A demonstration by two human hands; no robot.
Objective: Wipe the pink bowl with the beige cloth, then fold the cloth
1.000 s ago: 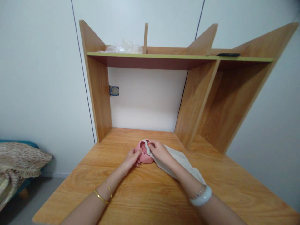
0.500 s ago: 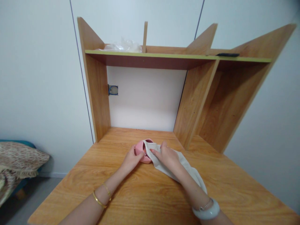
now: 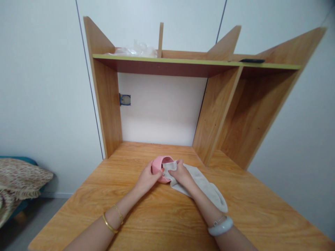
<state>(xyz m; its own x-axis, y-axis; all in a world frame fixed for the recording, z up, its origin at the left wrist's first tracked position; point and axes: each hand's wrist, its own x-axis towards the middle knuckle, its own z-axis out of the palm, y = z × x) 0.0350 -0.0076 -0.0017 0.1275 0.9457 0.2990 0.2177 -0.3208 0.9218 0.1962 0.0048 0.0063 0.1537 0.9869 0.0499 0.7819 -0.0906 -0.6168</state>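
Observation:
A pink hollow bowl-like item with an open mouth is held tilted just above or on the wooden desk; I cannot tell which. My left hand grips its left side, thumb at the near rim. My right hand pinches a light grey cloth by one end, and that end lies at the mouth of the pink item. The rest of the cloth trails to the right across the desk, partly under my right forearm. The inside of the pink item is mostly hidden by cloth and fingers.
The wooden desk carries a shelf unit along its back. A clear plastic bag and a flat black object lie on the upper shelf. Left of the desk is a seat with a patterned fringed blanket.
The pink item has turned so its opening faces more toward my right hand. My right hand has shifted slightly left, and the cloth end has bunched at the opening.

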